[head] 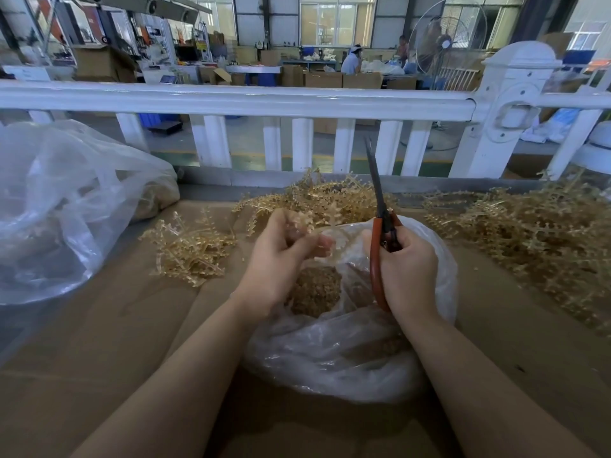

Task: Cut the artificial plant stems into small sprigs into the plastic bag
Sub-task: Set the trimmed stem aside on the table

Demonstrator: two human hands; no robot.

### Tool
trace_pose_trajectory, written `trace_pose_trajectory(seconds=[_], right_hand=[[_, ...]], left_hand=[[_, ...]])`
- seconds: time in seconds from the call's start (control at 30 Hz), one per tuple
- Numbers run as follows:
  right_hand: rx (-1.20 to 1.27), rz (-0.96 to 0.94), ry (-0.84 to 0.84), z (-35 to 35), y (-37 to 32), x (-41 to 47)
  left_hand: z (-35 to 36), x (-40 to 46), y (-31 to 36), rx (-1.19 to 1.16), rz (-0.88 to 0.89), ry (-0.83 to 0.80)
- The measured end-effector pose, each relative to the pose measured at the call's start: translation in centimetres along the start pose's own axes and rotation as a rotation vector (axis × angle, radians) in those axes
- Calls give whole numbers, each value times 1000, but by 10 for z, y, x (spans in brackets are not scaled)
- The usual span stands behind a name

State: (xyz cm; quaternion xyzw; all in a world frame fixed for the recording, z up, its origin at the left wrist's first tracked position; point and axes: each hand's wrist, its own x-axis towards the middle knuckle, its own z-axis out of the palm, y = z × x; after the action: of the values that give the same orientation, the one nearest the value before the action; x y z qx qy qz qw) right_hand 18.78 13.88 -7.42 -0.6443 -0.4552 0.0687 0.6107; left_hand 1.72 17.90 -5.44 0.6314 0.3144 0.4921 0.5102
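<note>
Head view: left hand [281,256] pinches a sprig [302,223] over the bag [330,352], right hand [408,269] grips the scissors [380,226]; dropped carelessly, the sprig may miss.

Tan plastic stems [529,233] heaped on cardboard, cut sprigs [315,289] inside open clear bag [330,352]

Two bare forearms reach in from the bottom edge, with no sleeves showing on either. The left hand [281,259] and the right hand [408,269] wear no gloves, and no rings, watch or bracelet show. The fingernails that show are short and unpainted.
</note>
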Motion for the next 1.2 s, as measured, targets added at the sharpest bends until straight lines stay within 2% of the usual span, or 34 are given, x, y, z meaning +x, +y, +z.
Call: trace_pose_trajectory(seconds=[0.07,0.17,0.37,0.67,0.83,1.1,1.2], right_hand=[[30,29,-18,-1,-1,1],[132,66,-91,-2,-3,-1],[481,99,-337,-6,-12,-3],[416,216,-340,-5,-15,1],[443,218,-443,-9,-23,-2],[458,261,-454,-10,-24,-3],[438,234,-488,-8,-22,-2]], left_hand=[[-3,2,5,-181,43,16],[-5,5,9,-311,47,-10],[-3,3,8,-246,20,-59],[-2,2,10,-243,-91,-94],[-4,3,10,-211,-164,-150],[-5,2,8,-346,-286,-211],[-4,1,10,-258,-298,-209]])
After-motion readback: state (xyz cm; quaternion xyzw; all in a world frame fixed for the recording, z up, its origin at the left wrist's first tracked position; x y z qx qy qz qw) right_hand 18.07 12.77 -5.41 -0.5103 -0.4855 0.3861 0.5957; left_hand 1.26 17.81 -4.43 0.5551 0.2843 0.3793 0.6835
